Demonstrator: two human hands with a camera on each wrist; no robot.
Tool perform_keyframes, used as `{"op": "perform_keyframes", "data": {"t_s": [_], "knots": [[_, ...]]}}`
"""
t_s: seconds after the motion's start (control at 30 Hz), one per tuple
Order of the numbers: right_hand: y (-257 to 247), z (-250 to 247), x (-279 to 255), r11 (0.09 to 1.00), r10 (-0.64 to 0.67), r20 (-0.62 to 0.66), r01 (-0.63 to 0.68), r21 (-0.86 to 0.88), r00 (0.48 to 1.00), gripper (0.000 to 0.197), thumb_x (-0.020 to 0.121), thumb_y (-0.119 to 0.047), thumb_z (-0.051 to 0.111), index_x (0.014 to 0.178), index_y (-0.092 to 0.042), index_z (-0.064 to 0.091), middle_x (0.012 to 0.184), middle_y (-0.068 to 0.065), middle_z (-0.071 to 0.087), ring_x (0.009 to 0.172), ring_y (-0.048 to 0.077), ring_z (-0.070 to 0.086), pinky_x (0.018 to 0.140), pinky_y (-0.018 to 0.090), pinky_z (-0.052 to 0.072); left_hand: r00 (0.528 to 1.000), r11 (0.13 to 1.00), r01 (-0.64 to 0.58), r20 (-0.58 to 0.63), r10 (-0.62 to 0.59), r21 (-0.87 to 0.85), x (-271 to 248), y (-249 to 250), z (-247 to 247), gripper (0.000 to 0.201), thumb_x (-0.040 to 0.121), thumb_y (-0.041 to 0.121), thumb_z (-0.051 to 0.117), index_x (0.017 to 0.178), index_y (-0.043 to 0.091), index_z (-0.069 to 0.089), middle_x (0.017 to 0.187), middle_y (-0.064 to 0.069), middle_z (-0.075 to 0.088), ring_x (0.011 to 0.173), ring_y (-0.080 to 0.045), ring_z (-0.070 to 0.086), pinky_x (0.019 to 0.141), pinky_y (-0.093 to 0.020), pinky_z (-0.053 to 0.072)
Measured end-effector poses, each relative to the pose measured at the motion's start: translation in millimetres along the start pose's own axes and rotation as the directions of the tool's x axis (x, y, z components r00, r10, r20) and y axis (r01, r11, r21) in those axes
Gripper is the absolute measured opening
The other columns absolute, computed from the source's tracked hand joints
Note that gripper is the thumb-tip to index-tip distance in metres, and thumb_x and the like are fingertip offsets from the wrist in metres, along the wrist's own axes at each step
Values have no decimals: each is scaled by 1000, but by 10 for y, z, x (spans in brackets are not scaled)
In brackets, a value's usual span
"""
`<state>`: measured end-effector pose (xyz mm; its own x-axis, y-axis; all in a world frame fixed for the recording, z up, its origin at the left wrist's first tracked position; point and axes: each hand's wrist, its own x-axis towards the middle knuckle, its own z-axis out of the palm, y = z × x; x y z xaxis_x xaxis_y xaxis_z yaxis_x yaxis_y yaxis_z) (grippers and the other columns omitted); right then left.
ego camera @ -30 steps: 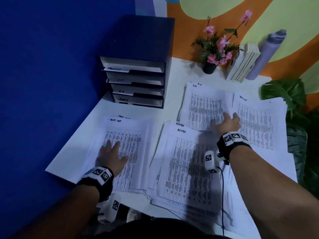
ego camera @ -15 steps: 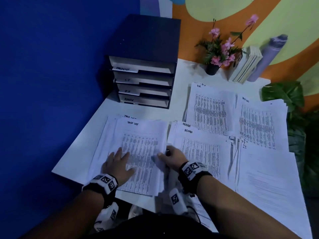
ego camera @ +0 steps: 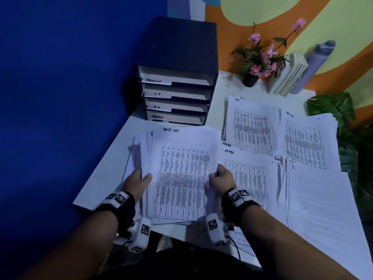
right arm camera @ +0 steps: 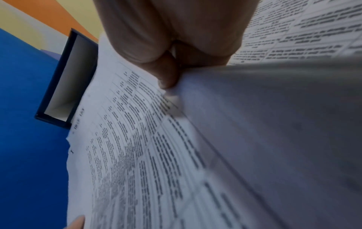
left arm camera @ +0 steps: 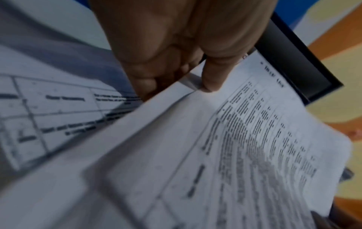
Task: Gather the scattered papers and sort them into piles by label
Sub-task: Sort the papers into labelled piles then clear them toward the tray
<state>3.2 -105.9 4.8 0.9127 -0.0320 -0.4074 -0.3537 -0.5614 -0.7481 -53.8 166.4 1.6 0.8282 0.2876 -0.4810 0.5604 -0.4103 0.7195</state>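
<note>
1. A stack of papers headed "TASK LIST" (ego camera: 181, 174) is held between both hands: the left hand (ego camera: 137, 181) is clamped on its left long edge, thumb on top and fingers (left arm camera: 156, 72) curled beneath; the right hand (ego camera: 222, 179) is pinched on the right long edge, thumb (right arm camera: 166, 77) pressed onto the top sheet.
2. The stack's long axis runs away from the fingers, toward the file sorter (ego camera: 177, 77); its near short edge lies by the wrists. Both hands are equally near, one per side.
3. Just right of the right fingers, a pile marked "ADMIN" (ego camera: 248, 174) is seen on the table (ego camera: 105, 174), partly overlapped by the held stack.
4. Farther off to the right, a pile marked "H.R." (ego camera: 252, 126) and another headed "TASK LIST" (ego camera: 306, 142) lie side by side; sheets marked "I.T" (ego camera: 290, 164) peek out below them.
5. Ahead of the fingers, the sorter's trays are labelled "TASKLIST", "I.T", "H.R" and "ADMIN", top to bottom.
6. The second "TASK LIST" pile is judged the likely partner for the held stack.
</note>
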Motion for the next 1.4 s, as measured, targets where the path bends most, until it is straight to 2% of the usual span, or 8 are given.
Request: {"op": "perform_keyframes", "data": {"t_s": [0.13, 0.2, 0.3, 0.57, 0.7, 1.0, 1.23, 1.4], "knots": [[-33, 47, -49, 999, 23, 26, -24, 37, 999, 29, 92, 1, 46, 75, -23, 45, 66, 3, 50, 60, 17, 53, 48, 22, 47, 1000, 997, -7, -13, 6, -73, 28, -44, -30, 33, 93, 17, 55, 125, 11, 56, 117, -5, 63, 105, -23, 59, 96, -32, 44], [11, 42, -32, 998, 59, -12, -58, 33, 998, 24, 91, -3, 48, 74, -20, 49, 70, 11, 59, 68, 29, 64, 60, 32, 58, 999, 998, -19, -43, 17, -60, 55, -48, -42, 28, 93, 13, 53, 121, 11, 59, 111, -6, 64, 99, -23, 59, 88, -29, 45], [119, -24, 9, 995, 103, -72, -103, 0, 992, 17, 89, -7, 53, 73, -13, 55, 78, 20, 66, 78, 37, 67, 74, 50, 59, 996, 1000, -10, -89, 10, -10, 104, -65, -85, 23, 93, 12, 53, 113, 8, 62, 105, -8, 65, 95, -25, 59, 85, -30, 46], [78, -83, -29, 995, 96, -156, -91, 37, 983, 11, 89, -10, 53, 86, -2, 59, 82, 22, 67, 78, 38, 68, 69, 48, 59, 991, 1000, 8, -136, -11, -27, 132, -75, -43, 23, 88, 15, 61, 110, 8, 66, 102, -10, 67, 91, -25, 60, 86, -30, 48], [78, -113, -28, 987, 132, -193, -111, 116, 972, 14, 89, -8, 53, 77, -13, 57, 76, 15, 68, 73, 34, 69, 67, 50, 60, 985, 998, 39, -166, -46, -46, 147, -81, -45, 24, 87, 17, 64, 107, 5, 67, 100, -13, 68, 92, -28, 62, 85, -32, 49], [63, -203, -53, 924, 219, -76, -182, 337, 973, 7, 87, -5, 58, 83, -10, 59, 78, 15, 66, 68, 29, 63, 68, 59, 58, 975, 996, 53, -209, -68, -77, 175, 10, -18, 26, 86, 18, 68, 106, 3, 67, 99, -14, 68, 87, -26, 60, 81, -29, 46], [101, -214, -56, 929, 172, -122, -120, 351, 977, 22, 77, -7, 65, 66, -26, 63, 71, 9, 65, 68, 24, 60, 68, 55, 56, 982, 991, 41, -180, -63, -124, 155, 161, 130, 37, 87, 40, 64, 107, 10, 69, 99, -10, 69, 91, -27, 63, 80, -28, 46], [180, -386, -111, 968, 147, -202, -100, 228, 968, 19, 89, -3, 59, 72, -9, 57, 65, 4, 60, 58, 19, 52, 41, 16, 41, 983, 999, -11, -184, 2, -48, 204, 110, 160, 45, 93, 15, 56, 137, 14, 45, 135, -11, 54, 117, -32, 55, 95, -34, 42]]}}
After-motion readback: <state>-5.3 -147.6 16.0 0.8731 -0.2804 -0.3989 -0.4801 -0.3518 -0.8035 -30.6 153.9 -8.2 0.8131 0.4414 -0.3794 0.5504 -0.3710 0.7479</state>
